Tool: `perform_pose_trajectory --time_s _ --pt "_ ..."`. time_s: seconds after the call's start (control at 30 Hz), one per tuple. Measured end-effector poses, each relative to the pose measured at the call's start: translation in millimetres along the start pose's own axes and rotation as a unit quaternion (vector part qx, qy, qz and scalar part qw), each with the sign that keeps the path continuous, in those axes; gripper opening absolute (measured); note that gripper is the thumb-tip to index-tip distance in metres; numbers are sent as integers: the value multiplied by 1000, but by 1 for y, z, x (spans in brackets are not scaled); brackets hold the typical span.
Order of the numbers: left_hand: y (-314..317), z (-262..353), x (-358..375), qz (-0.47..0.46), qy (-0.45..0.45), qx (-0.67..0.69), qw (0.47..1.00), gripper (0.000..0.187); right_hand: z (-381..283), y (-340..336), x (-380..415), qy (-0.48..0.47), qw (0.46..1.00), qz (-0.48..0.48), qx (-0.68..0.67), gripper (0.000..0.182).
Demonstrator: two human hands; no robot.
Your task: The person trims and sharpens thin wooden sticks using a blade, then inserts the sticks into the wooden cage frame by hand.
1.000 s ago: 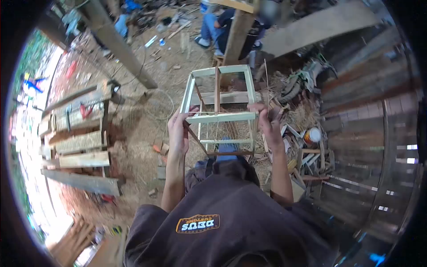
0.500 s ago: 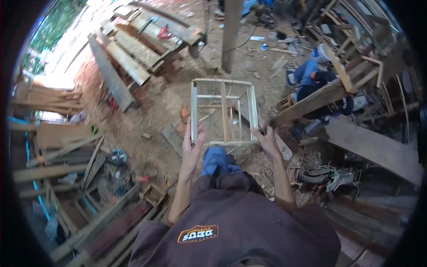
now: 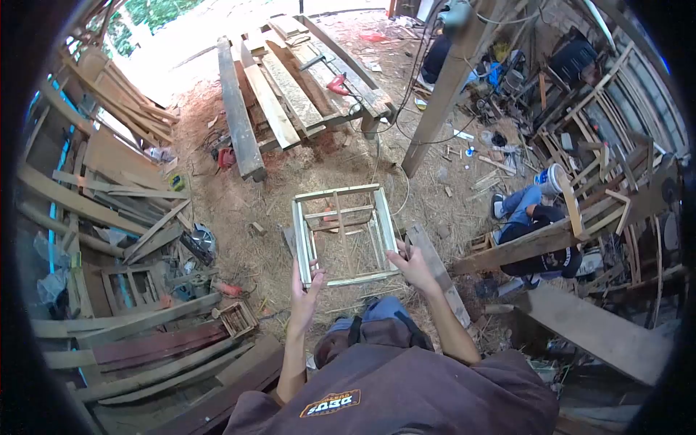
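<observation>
Between my two hands is a small box-shaped wooden frame (image 3: 337, 193), made of pale strips with a thin bar down its middle. My left hand (image 3: 306, 290) grips its lower left corner, thumb on the near side. On the lower right side, my right hand (image 3: 415, 268) holds the edge with thumb and fingers. The frame is held in front of my legs, above the straw-strewn ground. Parts of the fingers behind the strips are hidden.
Ahead, long planks (image 3: 272, 101) lie on a low bench with a red power tool (image 3: 338, 85). A wooden post (image 3: 449, 90) stands ahead right. At right, another person (image 3: 540, 225) sits partly behind a beam (image 3: 507, 250). Stacked timber (image 3: 156, 341) and a circular saw (image 3: 201, 241) lie left.
My view has tilted up, showing more of the bench and post. The wooden frame sits lower in view and is turned slightly, still held in both hands.
</observation>
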State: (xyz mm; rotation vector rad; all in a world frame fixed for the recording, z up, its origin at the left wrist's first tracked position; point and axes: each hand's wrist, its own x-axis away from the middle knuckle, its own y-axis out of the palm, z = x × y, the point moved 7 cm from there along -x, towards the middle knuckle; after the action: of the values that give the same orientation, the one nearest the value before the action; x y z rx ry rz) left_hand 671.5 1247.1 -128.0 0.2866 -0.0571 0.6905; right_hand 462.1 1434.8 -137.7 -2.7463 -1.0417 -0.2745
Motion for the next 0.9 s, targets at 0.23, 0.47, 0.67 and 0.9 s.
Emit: perform_pose_trajectory --time_s 0.23,0.47,0.67,0.9 --pt "-2 1 -16 48 1 3 999 79 -27 4 -38 -6 999 -21 44 32" --pt "31 -17 -77 171 0 -20 985 83 -36 -13 -147 -20 992 -118 44 40" --pt "87 -75 -142 323 12 -83 943 83 2 -41 -281 -12 956 -267 124 39" --pt "140 -135 -196 379 -70 -209 899 13 80 -67 -382 31 929 -329 169 31"
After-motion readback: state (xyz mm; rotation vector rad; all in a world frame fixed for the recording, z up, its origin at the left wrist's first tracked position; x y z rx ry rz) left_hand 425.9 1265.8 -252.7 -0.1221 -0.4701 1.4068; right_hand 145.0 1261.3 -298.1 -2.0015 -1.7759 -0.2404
